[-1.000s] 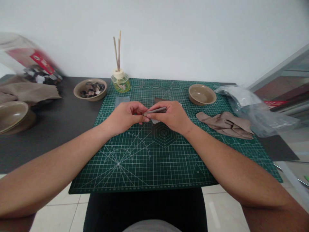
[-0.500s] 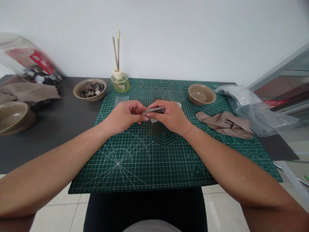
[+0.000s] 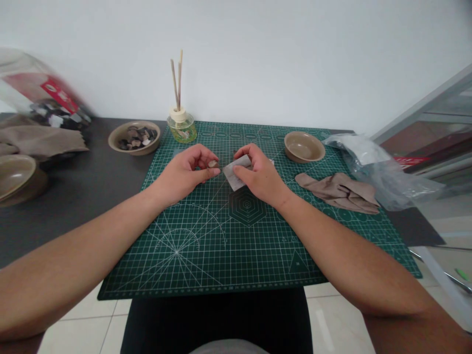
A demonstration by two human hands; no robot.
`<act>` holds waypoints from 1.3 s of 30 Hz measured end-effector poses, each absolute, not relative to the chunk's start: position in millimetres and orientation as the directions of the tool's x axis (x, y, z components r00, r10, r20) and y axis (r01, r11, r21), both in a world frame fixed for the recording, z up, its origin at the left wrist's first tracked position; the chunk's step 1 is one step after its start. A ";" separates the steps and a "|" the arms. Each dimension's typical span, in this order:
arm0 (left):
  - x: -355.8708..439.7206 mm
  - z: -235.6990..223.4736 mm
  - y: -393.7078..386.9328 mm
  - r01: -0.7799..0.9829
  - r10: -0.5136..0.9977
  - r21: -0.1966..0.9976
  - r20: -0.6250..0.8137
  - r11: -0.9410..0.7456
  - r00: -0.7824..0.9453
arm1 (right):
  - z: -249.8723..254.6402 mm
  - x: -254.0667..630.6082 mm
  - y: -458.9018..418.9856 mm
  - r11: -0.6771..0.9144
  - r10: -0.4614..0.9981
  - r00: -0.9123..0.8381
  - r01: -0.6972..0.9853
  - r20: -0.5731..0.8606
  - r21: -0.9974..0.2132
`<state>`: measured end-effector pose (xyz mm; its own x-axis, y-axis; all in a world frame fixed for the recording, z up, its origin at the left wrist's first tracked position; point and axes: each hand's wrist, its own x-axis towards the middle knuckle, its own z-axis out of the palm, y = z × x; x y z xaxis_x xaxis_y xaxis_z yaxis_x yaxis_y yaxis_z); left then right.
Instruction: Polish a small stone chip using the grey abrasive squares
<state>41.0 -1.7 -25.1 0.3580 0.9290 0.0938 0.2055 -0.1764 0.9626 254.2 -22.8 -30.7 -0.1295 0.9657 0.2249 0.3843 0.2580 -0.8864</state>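
Between the thumb and fingers of my left hand (image 3: pixel 182 173) is a small brownish chip (image 3: pixel 213 164), perhaps stone; its exact kind is unclear. My right hand (image 3: pixel 261 174) pinches a grey square of sandpaper (image 3: pixel 236 178), thumb on top and fingers behind. A narrow gap separates the sandpaper from the chip. Both hands are held over the green cutting mat (image 3: pixel 206 265). Partly hidden behind my left hand, a bluish-grey piece (image 3: pixel 179 152) lies on the mat.
A bowl of dark and pale chips (image 3: pixel 117 146) stands at the left, near a reed diffuser (image 3: pixel 181 129). To the right are another bowl (image 3: pixel 304 153), a crumpled brown cloth (image 3: pixel 337 191) and a clear plastic bag (image 3: pixel 383 172). Far left are a bowl (image 3: pixel 22 184) and cloth (image 3: pixel 47 140).
My hands have moved apart. The sandpaper, seen folded around the chip before, now shows its flat face in my right hand, while the chip stays in my left.
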 end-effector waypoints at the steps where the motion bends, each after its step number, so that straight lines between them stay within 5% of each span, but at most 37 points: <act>1: 40.4 -25.6 -1.4 0.207 0.927 0.959 0.111 -0.194 0.357 | -33.9 254.0 -21.4 0.241 0.970 -0.123 0.376 0.209 -0.895; 13: 40.1 -22.1 -3.5 0.350 0.935 0.898 0.151 -0.266 0.321 | -38.4 250.1 -25.6 0.361 0.888 -0.436 0.467 0.145 -0.807; 18: 40.9 -25.3 -3.6 0.415 0.926 0.872 0.103 -0.260 0.364 | -39.8 248.7 -24.6 0.441 0.880 -0.425 0.560 0.213 -0.702; 25: 39.8 -22.6 -3.2 0.504 0.886 0.790 0.102 -0.348 0.452 | -33.3 247.8 -29.9 0.488 0.865 -0.397 0.516 0.309 -0.704; 39: 38.2 -26.7 -3.8 0.482 0.856 0.798 0.080 -0.362 0.511 | -31.4 251.2 -27.8 0.396 0.889 -0.412 0.473 0.199 -0.787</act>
